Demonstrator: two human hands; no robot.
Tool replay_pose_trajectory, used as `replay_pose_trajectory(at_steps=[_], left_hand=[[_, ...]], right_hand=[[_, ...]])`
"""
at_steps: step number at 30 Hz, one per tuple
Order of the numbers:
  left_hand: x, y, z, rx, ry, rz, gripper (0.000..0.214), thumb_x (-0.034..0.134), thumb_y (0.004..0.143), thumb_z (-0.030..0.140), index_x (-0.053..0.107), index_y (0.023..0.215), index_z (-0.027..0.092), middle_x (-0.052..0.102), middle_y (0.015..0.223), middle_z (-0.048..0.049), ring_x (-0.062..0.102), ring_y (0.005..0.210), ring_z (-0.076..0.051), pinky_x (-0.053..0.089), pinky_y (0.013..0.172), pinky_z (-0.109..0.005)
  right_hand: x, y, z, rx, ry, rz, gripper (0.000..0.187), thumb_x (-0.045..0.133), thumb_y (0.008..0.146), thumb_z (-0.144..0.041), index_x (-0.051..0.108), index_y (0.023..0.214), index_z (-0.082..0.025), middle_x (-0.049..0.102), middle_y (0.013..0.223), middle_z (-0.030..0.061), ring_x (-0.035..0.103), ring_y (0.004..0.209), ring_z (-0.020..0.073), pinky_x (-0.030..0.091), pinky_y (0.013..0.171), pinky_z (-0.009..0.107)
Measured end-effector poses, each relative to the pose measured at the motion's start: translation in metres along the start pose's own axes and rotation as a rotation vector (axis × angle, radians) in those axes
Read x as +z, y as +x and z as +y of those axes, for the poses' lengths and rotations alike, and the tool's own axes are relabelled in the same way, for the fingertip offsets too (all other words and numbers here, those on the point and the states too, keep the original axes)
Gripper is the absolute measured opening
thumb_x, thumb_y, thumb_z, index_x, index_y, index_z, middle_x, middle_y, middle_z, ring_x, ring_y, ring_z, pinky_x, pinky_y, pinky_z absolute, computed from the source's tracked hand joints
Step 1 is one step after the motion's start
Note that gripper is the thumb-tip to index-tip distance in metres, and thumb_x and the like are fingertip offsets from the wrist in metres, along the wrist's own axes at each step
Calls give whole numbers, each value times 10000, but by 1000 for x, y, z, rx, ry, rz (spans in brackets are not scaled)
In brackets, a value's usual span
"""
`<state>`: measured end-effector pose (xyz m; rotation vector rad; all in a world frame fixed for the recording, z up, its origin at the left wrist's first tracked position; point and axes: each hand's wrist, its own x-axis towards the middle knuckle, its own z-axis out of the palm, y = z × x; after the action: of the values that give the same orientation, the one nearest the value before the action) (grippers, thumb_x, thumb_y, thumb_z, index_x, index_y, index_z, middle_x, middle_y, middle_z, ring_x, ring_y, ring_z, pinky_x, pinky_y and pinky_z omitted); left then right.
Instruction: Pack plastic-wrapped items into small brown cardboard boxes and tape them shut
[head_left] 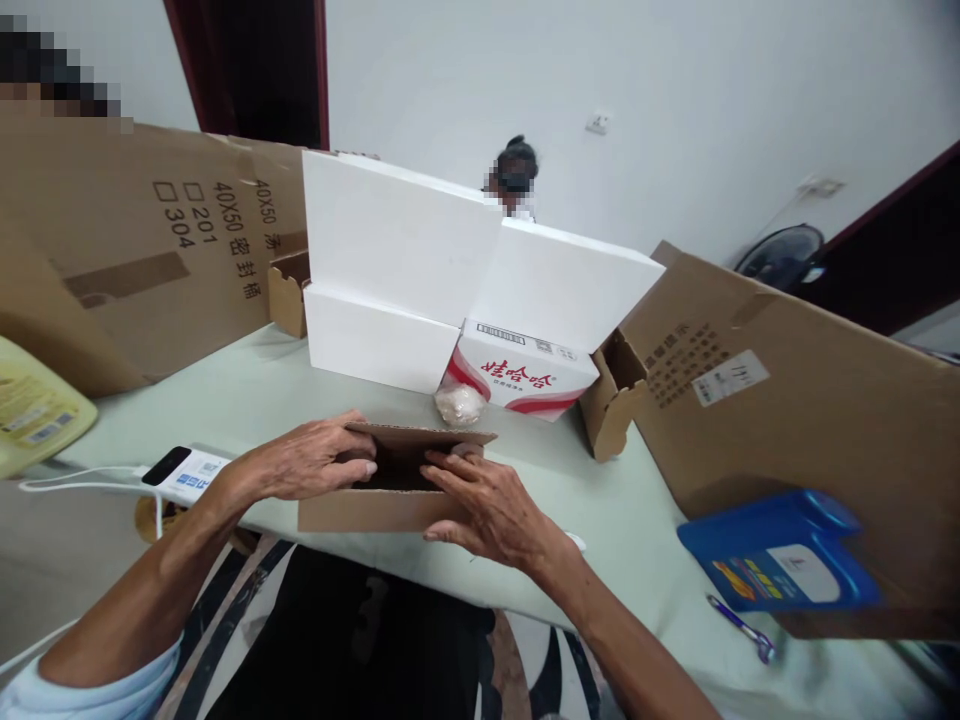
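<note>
A small brown cardboard box [352,512] stands near the front edge of the table, its top open and its inside dark. My left hand [319,458] grips the box's left end, with fingers curled over the opening. On the right side, my right hand [487,505] holds the box too, its fingers reaching into the opening and its thumb outside the front wall. Part of the right fingertips is hidden inside. Just behind the box sits a clear plastic-wrapped bundle [460,404].
White boxes [390,235] are stacked behind, above a red-and-white printed carton [525,370]. Large cardboard panels [150,260] flank the table [262,390]. A phone-like device [184,472] with a cable, a yellow container [37,410], a blue container [780,555] and a pen [741,628] lie around. Other people are beyond.
</note>
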<state>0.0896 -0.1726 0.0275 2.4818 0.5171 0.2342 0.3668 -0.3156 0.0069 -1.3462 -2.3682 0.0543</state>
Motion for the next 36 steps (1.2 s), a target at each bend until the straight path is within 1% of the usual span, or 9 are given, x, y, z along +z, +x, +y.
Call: replay_pose_trajectory(at_steps=[3, 5, 9, 15, 19, 23, 26, 29, 36], left_hand=[[-1, -2, -4, 27, -55, 18, 293, 538, 1057, 413, 772, 995, 248, 759, 1119, -32, 706, 1053, -230, 538, 941, -304], [-3, -6, -11, 7, -106, 27, 295, 603, 1018, 478, 787, 1089, 258, 767, 1183, -43, 709, 1105, -255, 553, 955, -316], [-4, -18, -32, -112, -159, 54, 456, 753, 846, 402, 760, 1287, 285, 761, 1263, -63, 733, 1111, -293, 602, 874, -319], [12, -31, -56, -140, -284, -15, 808, 818, 621, 188, 684, 1403, 341, 688, 1483, -30, 665, 1349, -319, 545, 1115, -359], [21, -39, -58, -161, -312, -29, 862, 843, 611, 183, 668, 1434, 372, 656, 1541, -22, 622, 1422, -334, 512, 1178, -389], [23, -42, -51, -174, -312, 49, 785, 856, 634, 203, 717, 1390, 362, 715, 1457, -28, 688, 1330, -336, 575, 1097, -384], [22, -40, -49, -86, -372, 110, 644, 916, 682, 277, 774, 1307, 340, 706, 1469, -59, 715, 1282, -336, 600, 1054, -405], [22, -38, -52, 65, -535, 190, 529, 989, 704, 351, 798, 1192, 282, 612, 1589, -138, 617, 1438, -394, 552, 1132, -486], [40, -42, -49, 47, -690, 150, 693, 988, 744, 323, 600, 1318, 306, 503, 1685, -162, 543, 1530, -360, 492, 1212, -495]], right_hand=[[-5, 1, 7, -22, -67, -77, 629, 676, 945, -758, 742, 1249, -211, 752, 1067, 118, 699, 940, 272, 559, 758, 368], [-10, -3, 11, -44, -78, -38, 631, 654, 941, -782, 733, 1179, -203, 707, 1017, 103, 664, 881, 250, 529, 707, 354], [-18, -19, 16, -19, 28, 188, 598, 720, 937, -713, 662, 1283, -229, 659, 1056, 97, 640, 884, 242, 534, 718, 358], [-3, -38, 19, 128, 180, 451, 592, 867, 861, -602, 652, 1310, -282, 668, 1092, 86, 650, 986, 290, 573, 817, 415], [6, -43, 18, 189, 210, 497, 625, 864, 846, -628, 654, 1323, -284, 656, 1122, 91, 645, 1003, 299, 574, 838, 437], [7, -49, 16, 205, 213, 494, 649, 900, 823, -574, 639, 1346, -291, 655, 1127, 87, 642, 994, 296, 569, 843, 438], [9, -56, 14, 243, 205, 508, 657, 915, 812, -522, 633, 1361, -296, 659, 1117, 82, 634, 981, 296, 563, 827, 433], [12, -65, 13, 270, 191, 529, 664, 913, 821, -497, 619, 1384, -304, 662, 1138, 80, 620, 988, 293, 555, 833, 425], [13, -70, 10, 390, 184, 609, 608, 849, 881, -550, 637, 1387, -288, 592, 1069, 59, 578, 965, 275, 545, 869, 428]])
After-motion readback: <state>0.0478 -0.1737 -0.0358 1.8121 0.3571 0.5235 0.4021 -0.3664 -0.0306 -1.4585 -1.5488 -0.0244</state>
